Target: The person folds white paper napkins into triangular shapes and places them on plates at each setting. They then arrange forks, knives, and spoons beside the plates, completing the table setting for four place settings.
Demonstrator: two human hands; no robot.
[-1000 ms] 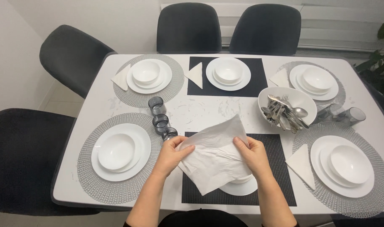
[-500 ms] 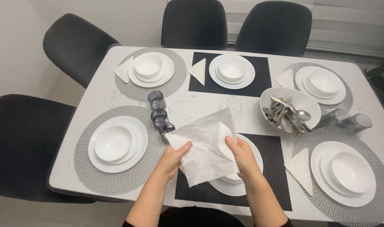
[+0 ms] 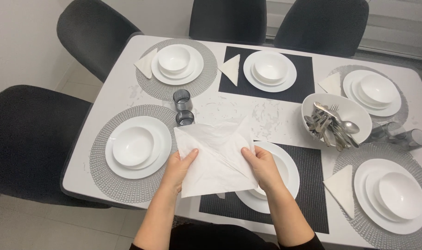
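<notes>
1. Left hand (image 3: 177, 167) grips the left edge of a white paper napkin (image 3: 214, 159), thumb on top, fingers underneath.
2. Right hand (image 3: 262, 167) grips the napkin's right side, thumb and fingertips pinching the paper. Both hands are clamped on the sheet, apart from each other with the napkin spread between them.
3. The napkin is held up above the table's (image 3: 104, 99) near edge, partly folded, with a diagonal crease and one flap lying over the rest. It hides the left part of the white plate (image 3: 287, 173) on the near black placemat (image 3: 312, 185).
4. Two dark glass tumblers (image 3: 182, 99) stand just beyond the napkin's upper left corner, towards the table's middle.
5. At the near left corner: a white plate with bowl (image 3: 133, 146) on a round silver placemat (image 3: 100, 162).
6. Right of the middle: a white oval bowl (image 3: 354, 111) holding loose cutlery (image 3: 329, 127).
7. Near right corner: plate and bowl (image 3: 398, 194) on a silver mat, with a folded triangular napkin (image 3: 342, 187) just to its left.
8. Along the far edge: three more settings, each with a folded napkin beside it. Dark chairs (image 3: 30, 139) stand around the table.
</notes>
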